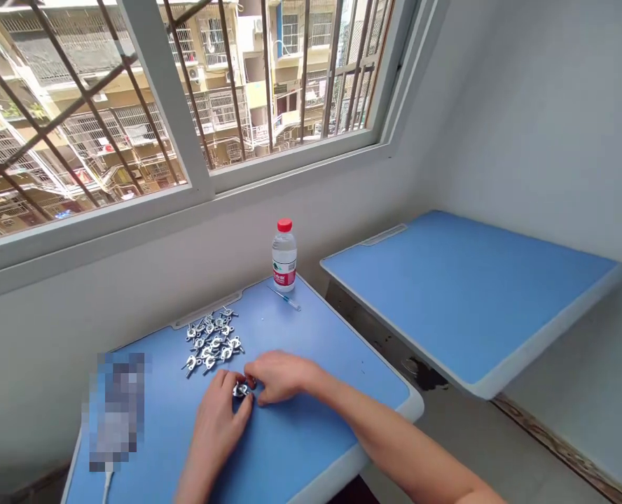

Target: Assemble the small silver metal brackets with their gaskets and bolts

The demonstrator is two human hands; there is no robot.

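Low over the near middle of the blue desk, my left hand [219, 416] is closed, with thumb and forefinger on a small shiny metal fitting [240, 390]. My right hand [279, 376] meets it from the right, fingers curled down and pinched at the fitting's right side. Whatever lies under those right fingertips is mostly hidden. Just beyond both hands is a loose pile of similar silvery metal fittings [215, 343], several of them with a protruding pin and small rings.
A water bottle [284, 259] with a red cap stands at the desk's far corner. Beside it lies a thin tool with a clear blue handle [292, 303], probably a screwdriver. At left is a blurred-out object [119, 413] with a white cable [107, 483]. Another blue desk [463, 280] stands right, across a gap.
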